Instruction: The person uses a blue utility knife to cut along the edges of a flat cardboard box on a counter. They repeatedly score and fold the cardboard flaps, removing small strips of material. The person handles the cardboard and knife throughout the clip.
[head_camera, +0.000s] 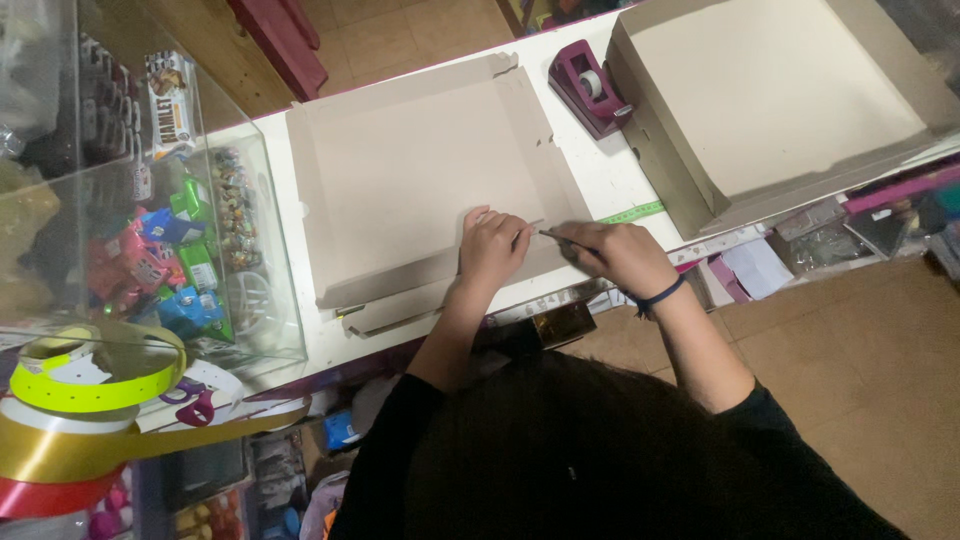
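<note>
R hand (618, 255) closed round thin pencil-like tool (556, 236), tip on flat cardboard sheet (420, 180). L hand (492, 247) just beside tip, fingers curled, pressing sheet down, holding nothing. Beyond grip: green ruler (632, 212), maroon tape dispenser (588, 88), open cardboard box (770, 90).

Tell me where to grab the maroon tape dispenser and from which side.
Grip the tape dispenser across its heavy base, coming from above on its open side toward the flat cardboard sheet. The cardboard box crowds its other side, and the tape roll sits on top, so avoid the cutter end.
</note>
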